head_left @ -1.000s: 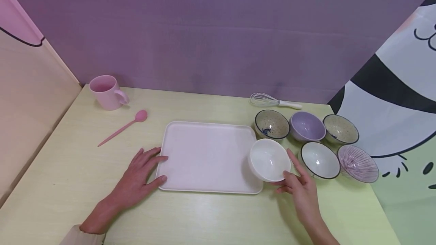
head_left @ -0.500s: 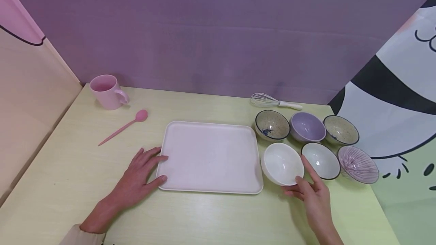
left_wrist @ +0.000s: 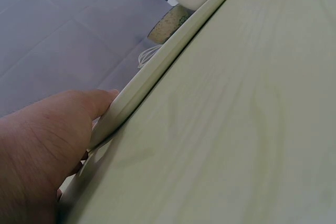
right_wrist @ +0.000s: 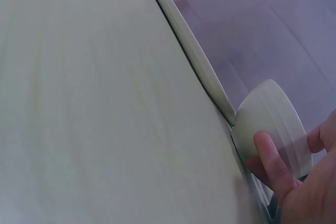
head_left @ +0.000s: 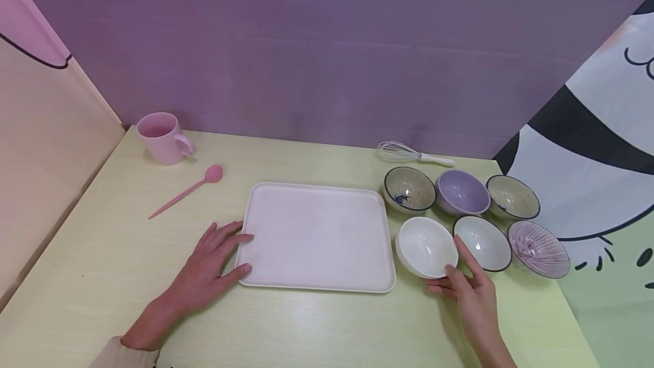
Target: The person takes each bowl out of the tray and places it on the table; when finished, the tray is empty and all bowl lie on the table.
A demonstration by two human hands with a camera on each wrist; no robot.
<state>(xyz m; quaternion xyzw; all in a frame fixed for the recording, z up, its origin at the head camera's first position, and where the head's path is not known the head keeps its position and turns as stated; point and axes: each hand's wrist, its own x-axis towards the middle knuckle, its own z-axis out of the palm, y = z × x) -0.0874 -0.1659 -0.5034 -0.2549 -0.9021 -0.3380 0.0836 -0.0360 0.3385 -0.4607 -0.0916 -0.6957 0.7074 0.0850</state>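
Observation:
In the head view my right hand [head_left: 467, 297] holds a plain white bowl [head_left: 426, 247] by its right side, just right of the pale tray [head_left: 317, 237]. Its thumb and index finger lie at the rim, with other fingers lower on the wall. The right wrist view shows the bowl [right_wrist: 273, 124] upright, its base at or very near the table. My left hand [head_left: 206, 266] rests at the tray's left edge, fingers mostly straight, with thumb and index fingertips over the rim. In the left wrist view the thumb lies on the tray's edge [left_wrist: 152, 74]; the other fingers are partly hidden.
Right of the white bowl stand a dark-rimmed white bowl [head_left: 482, 243] and a striped bowl [head_left: 539, 249]. Behind them are two speckled bowls [head_left: 410, 189] [head_left: 513, 196], a purple bowl [head_left: 462, 192] and a whisk [head_left: 409, 153]. A pink mug [head_left: 164, 139] and pink spoon [head_left: 191, 189] are at the left.
My right hand has carried the white bowl rightward and slightly nearer, from over the tray's right edge to beside it; over the last half second it has barely moved. The left hand stays put.

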